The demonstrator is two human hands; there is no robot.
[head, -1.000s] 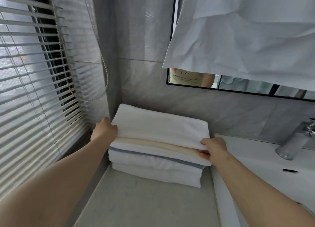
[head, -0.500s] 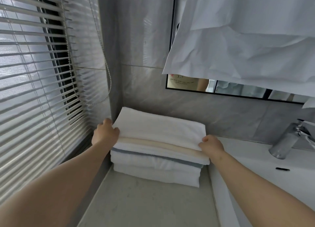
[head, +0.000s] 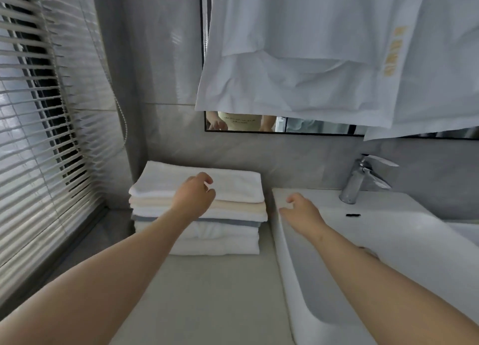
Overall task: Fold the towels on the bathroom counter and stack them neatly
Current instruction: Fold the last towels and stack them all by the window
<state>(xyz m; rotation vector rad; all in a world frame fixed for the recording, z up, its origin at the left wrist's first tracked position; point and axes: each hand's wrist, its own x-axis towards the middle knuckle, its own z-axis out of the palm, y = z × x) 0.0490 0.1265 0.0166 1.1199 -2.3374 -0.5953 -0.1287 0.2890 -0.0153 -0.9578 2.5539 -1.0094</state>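
Bathroom counter [head: 207,292], towel stack [head: 233,189], hanging cloth [head: 298,59] with illegible yellow print [head: 392,51]

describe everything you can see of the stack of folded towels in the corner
The stack of folded terry towels sits on the grey counter in the corner, between the slatted window blinds and the white sink. Top to bottom: white, cream, white, thin grey-blue, then white layers. Edges line up fairly evenly. The left hand, fingers loosely curled, is over the top towel; contact is unclear.

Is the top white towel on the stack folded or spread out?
Folded. The top white towel lies as a compact rectangle with a rounded fold along its front edge, atop the stack.
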